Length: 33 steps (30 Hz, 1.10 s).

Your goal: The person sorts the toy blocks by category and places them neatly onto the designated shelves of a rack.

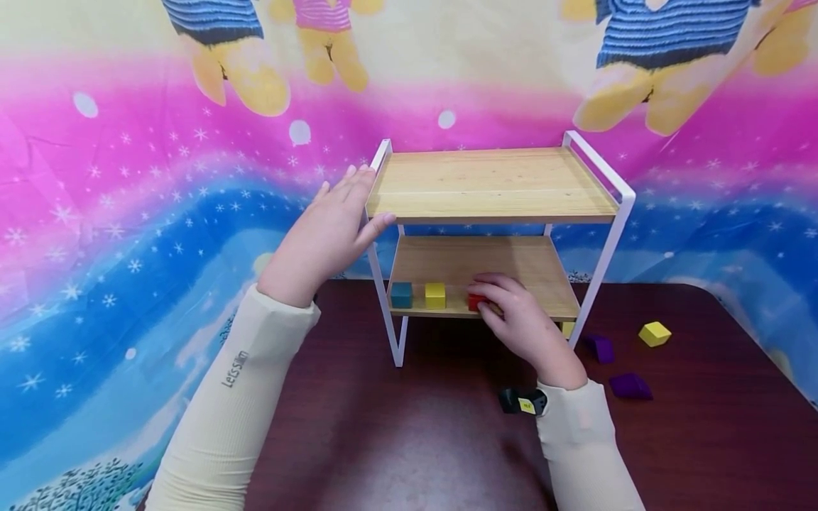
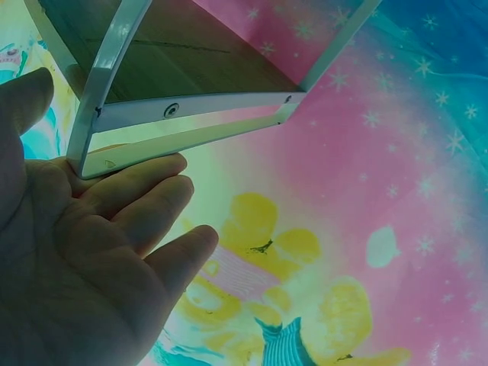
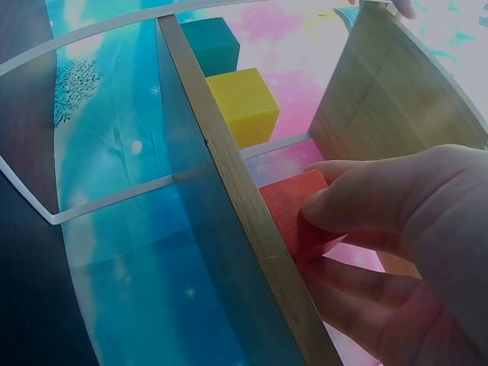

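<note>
My right hand (image 1: pixel 520 319) pinches a red cube (image 3: pixel 293 210) between thumb and fingers at the front edge of the lower shelf board (image 1: pixel 473 262). To its left on that board, a yellow cube (image 1: pixel 435 295) and a teal cube (image 1: pixel 401 294) sit spaced apart along the front. With its fingers mostly straight, my left hand (image 1: pixel 329 231) rests against the upper left side of the shelf's white metal frame (image 1: pixel 601 262). In the left wrist view the frame's corner (image 2: pixel 80 164) lies between thumb and fingers, palm facing it.
The wooden top board (image 1: pixel 492 181) overhangs the lower one. On the dark table (image 1: pixel 383 426), right of the shelf, lie a yellow block (image 1: pixel 655 333) and two purple pieces (image 1: pixel 630 387). A yellow object (image 1: pixel 567 328) shows partly behind the right leg. A printed cloth backdrop (image 1: pixel 160 213) hangs behind.
</note>
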Available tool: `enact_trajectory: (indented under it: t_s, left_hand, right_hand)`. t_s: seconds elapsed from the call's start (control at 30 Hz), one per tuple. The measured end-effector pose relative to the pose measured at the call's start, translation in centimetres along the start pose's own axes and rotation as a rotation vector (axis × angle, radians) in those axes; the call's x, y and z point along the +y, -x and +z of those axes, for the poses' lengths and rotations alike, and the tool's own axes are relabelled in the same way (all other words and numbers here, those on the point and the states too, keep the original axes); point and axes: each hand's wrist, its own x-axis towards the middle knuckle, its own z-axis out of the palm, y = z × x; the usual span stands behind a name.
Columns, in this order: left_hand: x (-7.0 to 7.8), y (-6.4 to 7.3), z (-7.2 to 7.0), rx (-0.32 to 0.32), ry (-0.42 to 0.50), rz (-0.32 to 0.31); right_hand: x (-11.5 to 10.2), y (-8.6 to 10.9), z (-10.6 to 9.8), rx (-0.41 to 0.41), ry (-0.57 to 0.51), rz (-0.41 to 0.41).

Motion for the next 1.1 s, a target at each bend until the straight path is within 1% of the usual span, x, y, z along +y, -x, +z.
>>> enact_trajectory:
  t_s: [0.23, 0.53, 0.77, 0.93, 1.1]
  left_hand:
    - [0.0, 0.0, 0.1, -0.002, 0.006, -0.006]
    - [-0.1, 0.0, 0.1, 0.002, 0.006, -0.007]
    - [-0.1, 0.0, 0.0, -0.001, 0.005, -0.007]
    - [-0.1, 0.0, 0.0, 0.003, -0.003, -0.005]
    - [-0.1, 0.0, 0.0, 0.004, -0.001, -0.002]
  right_hand:
    - [0.0, 0.1, 0.1, 0.007, 0.002, 0.002]
    - [0.3, 0.3, 0.1, 0.021, 0.007, -0.023]
    - [0.4, 0.6, -0.1, 0.054, -0.008, -0.043]
    - [0.2, 1.1, -0.5, 0.074, -0.02, -0.037]
    - [0.1, 1.8, -1.1, 0.093, -0.009, -0.032]
